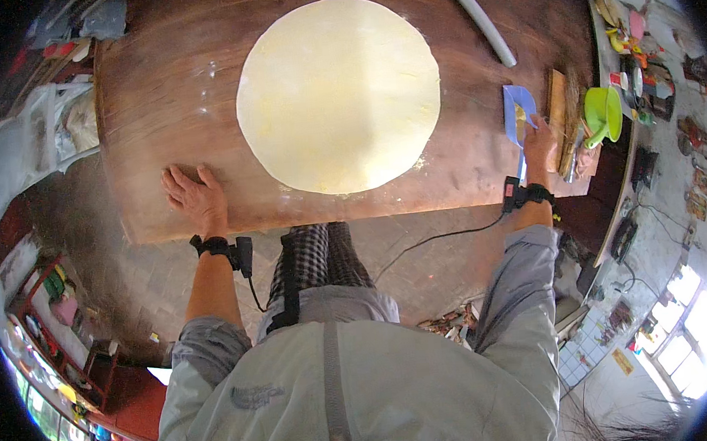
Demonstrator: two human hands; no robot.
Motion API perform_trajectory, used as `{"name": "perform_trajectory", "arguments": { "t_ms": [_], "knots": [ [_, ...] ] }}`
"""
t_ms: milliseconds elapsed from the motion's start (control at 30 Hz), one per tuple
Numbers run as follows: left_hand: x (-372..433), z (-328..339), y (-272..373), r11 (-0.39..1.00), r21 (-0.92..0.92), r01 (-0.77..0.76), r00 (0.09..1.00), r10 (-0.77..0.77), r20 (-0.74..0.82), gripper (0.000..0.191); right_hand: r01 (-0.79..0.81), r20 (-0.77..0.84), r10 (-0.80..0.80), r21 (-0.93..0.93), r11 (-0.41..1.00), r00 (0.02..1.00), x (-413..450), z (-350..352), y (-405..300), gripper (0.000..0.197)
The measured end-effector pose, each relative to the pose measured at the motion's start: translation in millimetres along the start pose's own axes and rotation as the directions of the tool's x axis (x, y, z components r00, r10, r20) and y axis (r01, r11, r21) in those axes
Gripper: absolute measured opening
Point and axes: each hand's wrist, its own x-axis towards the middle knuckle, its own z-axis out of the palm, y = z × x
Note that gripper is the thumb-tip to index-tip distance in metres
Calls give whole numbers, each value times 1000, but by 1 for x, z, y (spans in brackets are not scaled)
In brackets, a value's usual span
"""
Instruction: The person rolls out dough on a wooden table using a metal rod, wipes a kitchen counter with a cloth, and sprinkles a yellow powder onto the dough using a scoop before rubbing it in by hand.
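Note:
A large, thin round sheet of pale yellow dough (338,95) lies flat on the brown wooden table (162,129). To its lower left, my left hand (195,194) rests on the tabletop with fingers spread, holding nothing. At the right end of the table my right hand (540,144) is at a blue plastic scoop (510,111). Its fingertips reach the scoop's right side, close to some yellowish powder inside. Whether they grip the scoop or the powder, I cannot tell. Loose flour (420,163) dusts the wood at the sheet's lower right edge.
A long grey rod (478,18) lies at the upper right of the table. Right of my right hand are a wooden board (557,105), a straw brush (570,110) and a green plastic dipper (603,114). A cable (434,237) runs from my right wrist strap.

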Motion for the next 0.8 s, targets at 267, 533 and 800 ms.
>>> {"name": "perform_trajectory", "arguments": {
  "t_ms": [267, 533, 800],
  "knots": [
    [4, 5, -1, 1000, -10, -22, 999, 22, -37, 64, 197, 306, -94, -327, 924, 947, 20, 14, 16, 25],
    [0, -7, 4, 999, -37, 8, 1000, -8, 20, 63, 153, 163, -151, 0, 988, 975, 13, -31, -23, 15],
    [2, -5, 4, 993, -118, -4, 1000, 2, -17, 64, 508, 435, -648, 403, 761, 625, -53, -20, -273, 13]
  ]
}}
